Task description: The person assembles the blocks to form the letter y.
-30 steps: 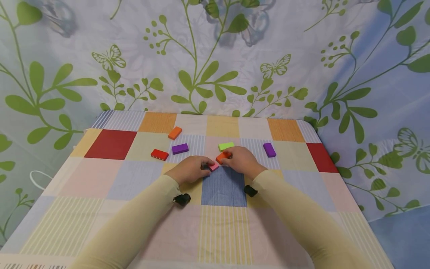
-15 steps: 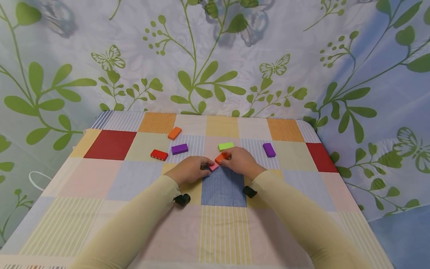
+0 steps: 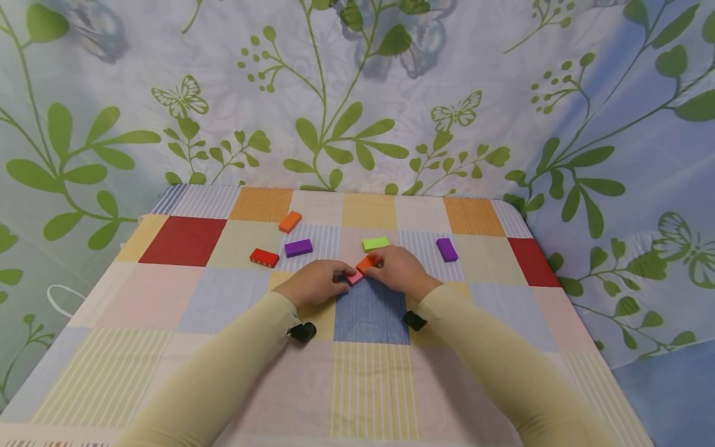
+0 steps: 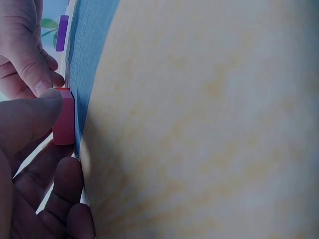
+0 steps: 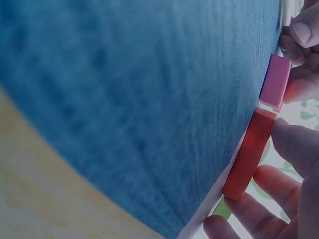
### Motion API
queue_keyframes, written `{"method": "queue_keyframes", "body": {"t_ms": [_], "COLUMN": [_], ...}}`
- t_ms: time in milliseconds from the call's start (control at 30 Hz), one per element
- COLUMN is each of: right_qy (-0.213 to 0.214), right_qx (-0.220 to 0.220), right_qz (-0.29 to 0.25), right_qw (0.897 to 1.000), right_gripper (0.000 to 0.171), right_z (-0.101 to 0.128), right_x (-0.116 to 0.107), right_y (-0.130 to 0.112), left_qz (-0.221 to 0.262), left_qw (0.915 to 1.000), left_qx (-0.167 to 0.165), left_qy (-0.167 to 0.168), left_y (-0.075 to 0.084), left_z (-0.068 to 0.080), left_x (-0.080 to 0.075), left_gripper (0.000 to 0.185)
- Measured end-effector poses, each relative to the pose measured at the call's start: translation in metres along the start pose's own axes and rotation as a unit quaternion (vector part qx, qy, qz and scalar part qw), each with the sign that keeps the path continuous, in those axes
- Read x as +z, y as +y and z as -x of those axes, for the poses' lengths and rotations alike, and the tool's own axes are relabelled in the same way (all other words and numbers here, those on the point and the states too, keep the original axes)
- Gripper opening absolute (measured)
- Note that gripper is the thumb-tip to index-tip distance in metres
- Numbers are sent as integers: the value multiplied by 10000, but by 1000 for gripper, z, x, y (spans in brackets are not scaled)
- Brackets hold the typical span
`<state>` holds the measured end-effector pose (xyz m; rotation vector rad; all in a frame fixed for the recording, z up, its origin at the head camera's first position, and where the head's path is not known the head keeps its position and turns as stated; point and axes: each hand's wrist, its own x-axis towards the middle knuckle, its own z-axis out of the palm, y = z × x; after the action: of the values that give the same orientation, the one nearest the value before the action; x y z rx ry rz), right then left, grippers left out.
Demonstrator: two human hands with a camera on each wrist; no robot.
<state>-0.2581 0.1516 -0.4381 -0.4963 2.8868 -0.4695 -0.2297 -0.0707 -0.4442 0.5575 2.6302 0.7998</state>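
Near the middle of the table, my left hand (image 3: 314, 280) pinches a pink domino (image 3: 355, 277) between thumb and fingers. My right hand (image 3: 400, 269) holds an orange domino (image 3: 367, 266) by its sides. The two pieces lie end to end at a slant, as the right wrist view shows with the pink piece (image 5: 277, 82) just beyond the orange one (image 5: 250, 154) and their ends very close. In the left wrist view, my thumb covers part of the pink domino (image 4: 64, 122). A lime green domino (image 3: 375, 244) lies right behind my right fingers.
To the left lie a purple domino (image 3: 298, 248), a red domino (image 3: 264, 257) with white dots along its side, and another orange domino (image 3: 290, 221). A second purple domino (image 3: 447, 249) lies to the right. A patchwork cloth (image 3: 372, 385) covers the table, with a leaf-patterned curtain (image 3: 357, 81) behind.
My right hand has eased the orange domino slightly left and nearer to me, up to the pink one. My left hand and the pink domino stay nearly still.
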Motion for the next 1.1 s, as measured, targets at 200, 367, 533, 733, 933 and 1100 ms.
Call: {"method": "queue_keyframes", "body": {"t_ms": [200, 367, 533, 733, 933, 1100], "right_qy": [-18, -44, -46, -34, -32, -18], "right_qx": [-9, 56, 50, -11, 2, -23], "right_qz": [10, -12, 1, 89, 76, 80], "right_qw": [10000, 10000, 10000, 10000, 10000, 10000], "right_gripper": [48, 49, 48, 46, 46, 46], "right_z": [0, -1, 0, 1, 2, 2], "right_x": [1, 2, 2, 0, -1, -1], "right_y": [-1, -2, -3, -6, -7, -6], "left_qz": [-26, -23, -17, 20, 5, 18], "left_qw": [10000, 10000, 10000, 10000, 10000, 10000], "left_qx": [-30, -11, 3, -9, 11, 9], "left_qy": [-30, -38, -34, -7, 15, 20], "left_y": [-1, -2, -3, -3, -3, -2], "left_z": [0, 0, -1, -2, -1, -1], "left_x": [0, 1, 1, 1, 1, 0], "left_gripper": [41, 41, 40, 40, 39, 39]}}
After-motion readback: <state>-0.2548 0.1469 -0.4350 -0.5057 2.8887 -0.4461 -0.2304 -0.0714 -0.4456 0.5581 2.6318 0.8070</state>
